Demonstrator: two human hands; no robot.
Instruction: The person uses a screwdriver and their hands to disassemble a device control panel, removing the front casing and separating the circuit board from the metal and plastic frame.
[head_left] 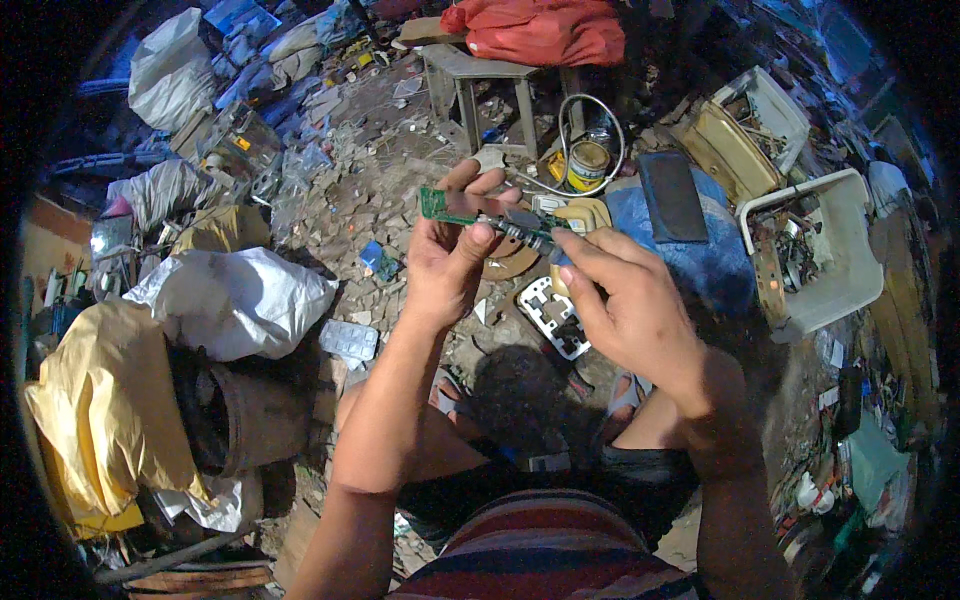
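Held up in front of me is a green circuit board (435,205) with parts on it, gripped between the thumb and fingers of my left hand (445,260). My right hand (635,310) is closed at the board's right end, with thumb and index finger close together. A narrow, dark metal-looking piece (533,240) runs from the board to those fingertips; whether it is a tool or part of the board, I cannot tell. Beside the right fingers shows a pale yellow object (585,213). Below the hands a white plastic frame with cut-outs (550,315) lies on the ground.
Rubble and scraps cover the ground. A stool (475,68) bears a red sack (545,30). Near it are a tin can (587,165) and a looped hose (622,140). A bin of scrap (865,245) stands right, beside a blue bundle (700,265). Sacks (235,300) and a bucket (255,415) sit left.
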